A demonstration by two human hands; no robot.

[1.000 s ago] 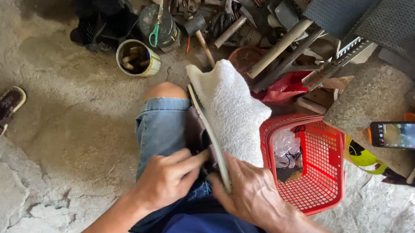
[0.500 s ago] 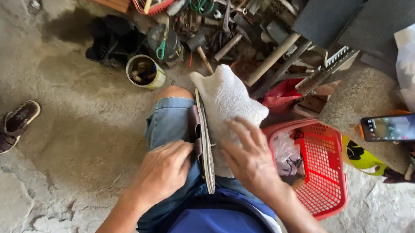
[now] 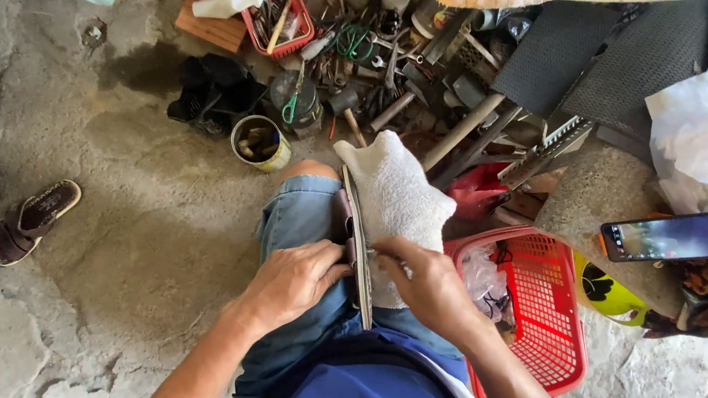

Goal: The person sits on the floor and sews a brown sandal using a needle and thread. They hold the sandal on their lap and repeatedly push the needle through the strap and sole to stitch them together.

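A flat sandal (image 3: 358,241) stands on edge between my knees, its thin sole pointing away from me and its dark strap on the left side. My left hand (image 3: 293,283) grips the sandal by the strap side. My right hand (image 3: 421,284) presses against the sole's right side with the fingertips pinched at its rim; whether they hold something small I cannot tell. A white towel (image 3: 394,198) lies over my right knee beneath the sandal.
A red plastic basket (image 3: 559,325) with a plastic bag sits at my right. A tin can (image 3: 259,143), hammers, scissors and several tools lie ahead. A phone (image 3: 669,236) rests on a stone at the right, a brown sandal (image 3: 32,220) on the concrete at the left.
The view has tilted so the tool pile shows more. The sandal has been turned more upright on my lap, and both hands have shifted slightly up along it.
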